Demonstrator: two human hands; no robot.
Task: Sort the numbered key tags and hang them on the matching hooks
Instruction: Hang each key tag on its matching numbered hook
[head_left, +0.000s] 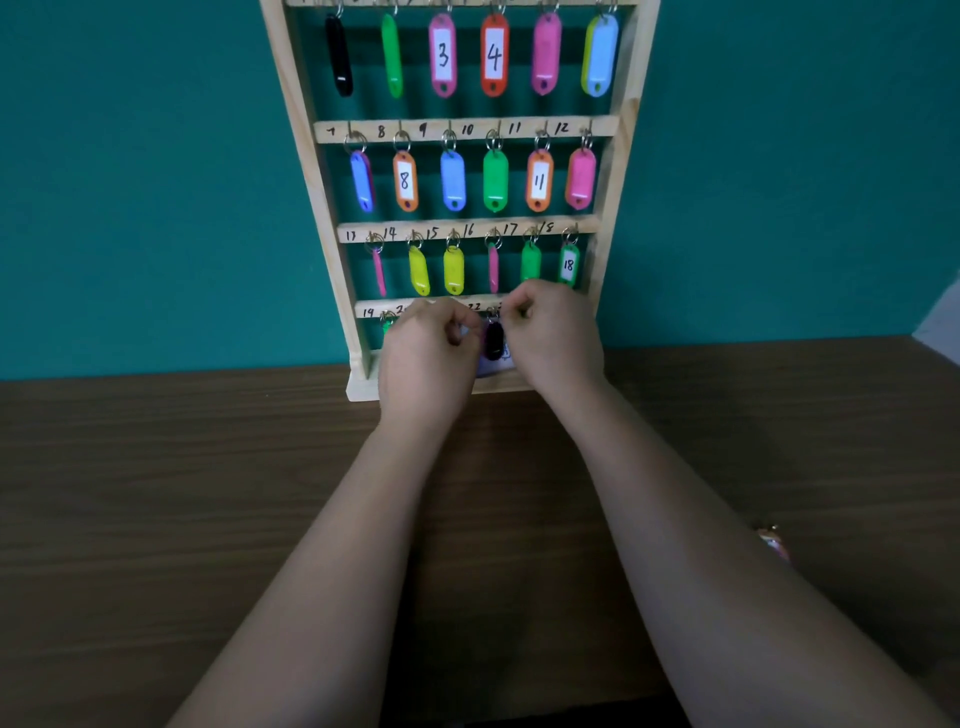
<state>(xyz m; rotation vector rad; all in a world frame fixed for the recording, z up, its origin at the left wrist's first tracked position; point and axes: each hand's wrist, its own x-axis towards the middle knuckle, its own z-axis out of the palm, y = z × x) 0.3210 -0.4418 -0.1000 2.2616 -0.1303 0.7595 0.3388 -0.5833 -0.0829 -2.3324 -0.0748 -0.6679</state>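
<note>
— Where are your hands?
— Both are up at the bottom row of the wooden key rack (631, 104), which stands on the brown table (182, 493) against the teal wall (130, 182). My left hand (423, 364) is just left of the black tag (493, 340), and my right hand (556, 338) is just right of it.
— Are you holding that tag?
— I cannot tell. It hangs below the bottom rail, near the written 22. On both hands my fingers are curled in, tips close together. My left fingertips (457, 335) sit just beside the tag's edge, my right ones near its ring. Whether either pinches anything is hidden.
— Anything else down there?
— A pale lilac patch (493, 369) shows just below the black tag, too blurred to name. A green tag (387, 325) peeks out under the 19, beside my left hand.
— And above?
— Three full rows hang there. The green 18 tag (569, 265) is just over my right hand.
</note>
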